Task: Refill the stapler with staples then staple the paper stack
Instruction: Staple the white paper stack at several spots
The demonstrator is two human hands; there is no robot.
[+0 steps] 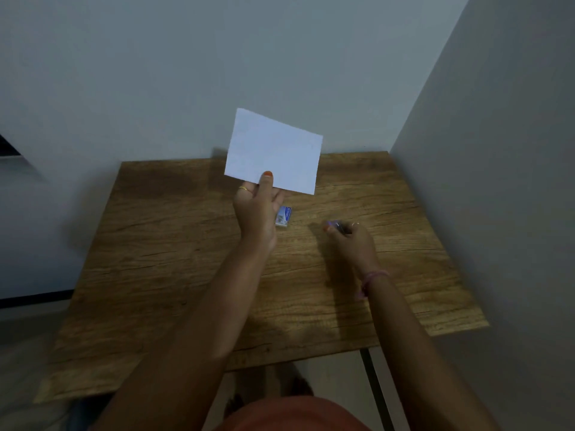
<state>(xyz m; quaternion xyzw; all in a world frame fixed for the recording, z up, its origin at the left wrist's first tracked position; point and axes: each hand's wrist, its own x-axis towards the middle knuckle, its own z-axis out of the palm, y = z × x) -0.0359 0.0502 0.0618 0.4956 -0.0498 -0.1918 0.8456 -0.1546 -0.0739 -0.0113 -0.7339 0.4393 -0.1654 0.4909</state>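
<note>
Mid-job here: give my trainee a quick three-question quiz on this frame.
1. True or false: the paper lies flat on the table.
2. Which hand holds the paper? A) left B) right
3. Fill in: the staple box sits on the table between the two ____.

Key:
1. False; the left hand holds it up.
2. A; the right hand is closed on a small object, seemingly the stapler, blurred.
3. hands

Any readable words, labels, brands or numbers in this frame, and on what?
Nothing legible.
Staple box: blue and white print, too small and blurred to read.
Paper stack in the left hand: visible face looks blank.
Stapler in the right hand: blurred, no marking discernible.
</note>
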